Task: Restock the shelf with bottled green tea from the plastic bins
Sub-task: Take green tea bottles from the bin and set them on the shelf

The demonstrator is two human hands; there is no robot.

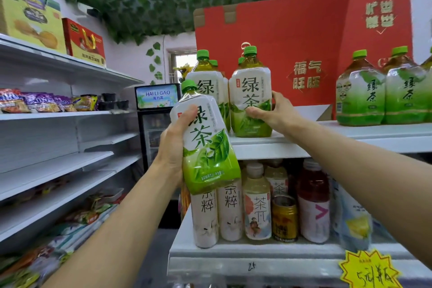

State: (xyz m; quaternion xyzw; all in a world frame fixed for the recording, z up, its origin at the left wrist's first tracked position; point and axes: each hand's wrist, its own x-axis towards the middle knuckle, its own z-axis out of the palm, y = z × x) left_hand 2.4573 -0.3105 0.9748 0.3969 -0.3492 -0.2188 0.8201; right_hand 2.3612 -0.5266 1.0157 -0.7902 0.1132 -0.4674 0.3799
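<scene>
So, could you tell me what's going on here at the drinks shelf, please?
A person is restocking green tea. The left hand grips a green tea bottle, tilted in the air in front of the top shelf. The right hand holds a second bottle standing on that shelf beside another already there.

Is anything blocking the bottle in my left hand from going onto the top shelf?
Partly. The held bottle in the left hand sits tilted in front of the top shelf, whose left end already holds green tea bottles. The right hand grips the front one. The shelf looks bare to the right of it.
</scene>
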